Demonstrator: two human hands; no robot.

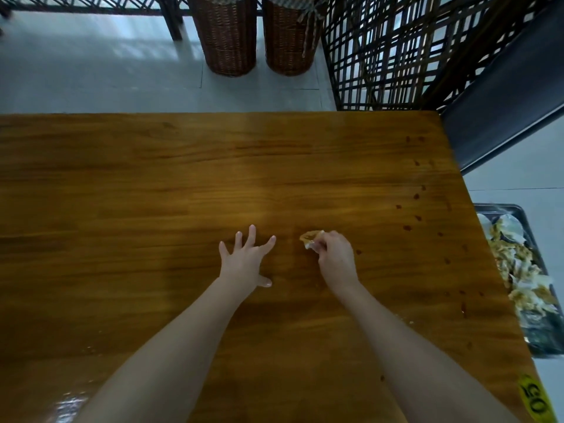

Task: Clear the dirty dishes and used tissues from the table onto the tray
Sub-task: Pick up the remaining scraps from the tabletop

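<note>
right hand (pixel 337 257): fingers curled, pinching a stained tissue (pixel 310 239) at the fingertips, low over the table (pixel 152 184).
left hand (pixel 244 257): fingers spread wide, holding nothing, just beside the right hand.
tissue position: mid-table, at the right hand's far tip.
tray (pixel 500 206): beyond the table's right edge, to the right of the right hand; long axis runs near to far.
nearer hand: the right; judged best placed for the carry.
count: one tissue held, one tray, two hands; tissues in the tray too crumpled to count.
</note>
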